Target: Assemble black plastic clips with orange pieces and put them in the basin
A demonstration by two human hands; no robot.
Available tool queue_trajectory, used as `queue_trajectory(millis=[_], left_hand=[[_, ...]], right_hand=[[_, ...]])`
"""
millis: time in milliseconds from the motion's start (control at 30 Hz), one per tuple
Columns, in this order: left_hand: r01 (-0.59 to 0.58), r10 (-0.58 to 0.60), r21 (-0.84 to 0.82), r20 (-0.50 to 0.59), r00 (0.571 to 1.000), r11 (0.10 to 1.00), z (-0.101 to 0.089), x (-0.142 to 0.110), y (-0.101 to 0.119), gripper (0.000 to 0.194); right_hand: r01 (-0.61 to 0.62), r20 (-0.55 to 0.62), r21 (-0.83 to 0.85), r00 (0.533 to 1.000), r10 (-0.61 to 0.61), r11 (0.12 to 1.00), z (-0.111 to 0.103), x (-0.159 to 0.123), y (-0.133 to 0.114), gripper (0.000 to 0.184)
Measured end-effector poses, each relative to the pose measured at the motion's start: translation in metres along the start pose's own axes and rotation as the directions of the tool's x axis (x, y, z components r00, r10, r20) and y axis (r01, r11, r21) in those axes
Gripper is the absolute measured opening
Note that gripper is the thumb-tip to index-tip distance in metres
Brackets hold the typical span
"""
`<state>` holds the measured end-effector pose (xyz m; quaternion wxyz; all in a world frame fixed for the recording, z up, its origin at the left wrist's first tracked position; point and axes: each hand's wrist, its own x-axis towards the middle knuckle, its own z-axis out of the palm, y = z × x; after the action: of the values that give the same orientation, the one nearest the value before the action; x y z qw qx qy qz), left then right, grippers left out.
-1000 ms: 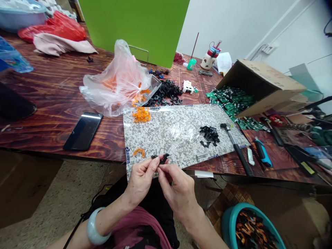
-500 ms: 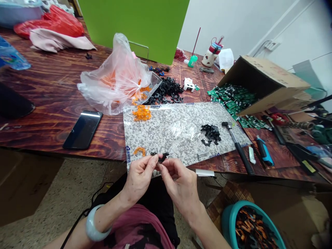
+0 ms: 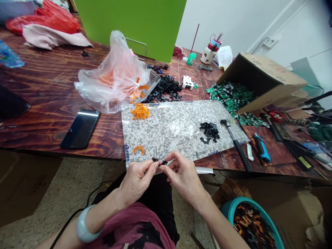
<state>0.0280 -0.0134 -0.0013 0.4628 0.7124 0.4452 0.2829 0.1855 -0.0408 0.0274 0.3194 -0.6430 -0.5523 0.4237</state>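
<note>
Between my fingertips is a small black plastic part (image 3: 163, 162), mostly covered by the fingers. My left hand (image 3: 141, 178) pinches its left side and my right hand (image 3: 181, 173) pinches its right side. Both hands are over the near edge of a speckled grey board (image 3: 153, 135). Just beyond the left hand lies a single curved orange piece (image 3: 138, 149). Farther back on the board are a heap of orange plastic pieces (image 3: 140, 111), scattered thin clear strips (image 3: 178, 128) and a small pile of black pieces (image 3: 209, 131).
A hammer (image 3: 236, 145) crosses the board's right edge, beside a blue-handled tool (image 3: 263, 148). A phone (image 3: 81, 128) lies left; a plastic bag (image 3: 114, 76) stands behind. Green circuit boards (image 3: 233, 97) spill from a cardboard box (image 3: 269, 79). Below right is a teal bucket (image 3: 230, 211).
My right hand has turned and its fingers have shifted on the black part, with the index finger now raised over it. The view has moved slightly.
</note>
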Motion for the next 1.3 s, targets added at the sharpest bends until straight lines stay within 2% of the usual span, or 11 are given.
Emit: queue_trajectory(millis=[133, 333, 467, 600, 733, 800, 933, 1133, 1300], left_hand=[[-0.026, 0.021, 0.044, 0.122, 0.992, 0.999, -0.004, -0.001, 0.002, 0.034], [-0.041, 0.034, 0.023, 0.269, 0.963, 0.999, -0.01, 0.001, 0.005, 0.035], [0.018, 0.005, -0.066, 0.33, 0.944, 0.998, -0.013, 0.001, 0.006, 0.037], [0.145, -0.037, -0.273, 0.366, 0.93, 0.951, -0.017, 0.002, 0.009, 0.036], [0.235, -0.11, -0.382, 0.322, 0.94, 0.894, -0.017, 0.004, 0.008, 0.033], [0.249, -0.129, -0.383, 0.312, 0.941, 0.89, -0.015, 0.004, 0.007, 0.032], [0.249, -0.133, -0.386, 0.302, 0.944, 0.888, -0.013, 0.004, 0.004, 0.03], [0.249, -0.14, -0.413, 0.278, 0.95, 0.876, -0.011, 0.005, 0.003, 0.03], [0.205, -0.107, -0.396, 0.257, 0.961, 0.895, -0.01, 0.004, -0.003, 0.028]], right_hand=[[0.036, 0.07, -0.086, 0.997, -0.03, 0.996, -0.008, 0.0, -0.001, 0.015], [0.188, 0.192, -0.289, 0.972, -0.136, 0.939, -0.016, 0.004, -0.003, 0.017], [0.292, 0.252, -0.36, 0.945, -0.209, 0.886, -0.02, 0.003, -0.003, 0.017], [0.423, 0.162, -0.374, 0.906, -0.391, 0.825, -0.022, -0.002, 0.006, 0.023], [0.502, 0.02, -0.412, 0.839, -0.543, 0.76, -0.018, -0.005, 0.021, 0.035], [0.489, -0.026, -0.415, 0.836, -0.547, 0.767, -0.015, -0.006, 0.025, 0.035], [0.439, -0.058, -0.368, 0.869, -0.491, 0.82, -0.014, -0.008, 0.027, 0.031], [0.382, -0.046, -0.256, 0.913, -0.406, 0.888, -0.015, -0.011, 0.023, 0.026], [0.334, -0.008, -0.177, 0.94, -0.341, 0.926, -0.013, -0.015, 0.018, 0.02]])
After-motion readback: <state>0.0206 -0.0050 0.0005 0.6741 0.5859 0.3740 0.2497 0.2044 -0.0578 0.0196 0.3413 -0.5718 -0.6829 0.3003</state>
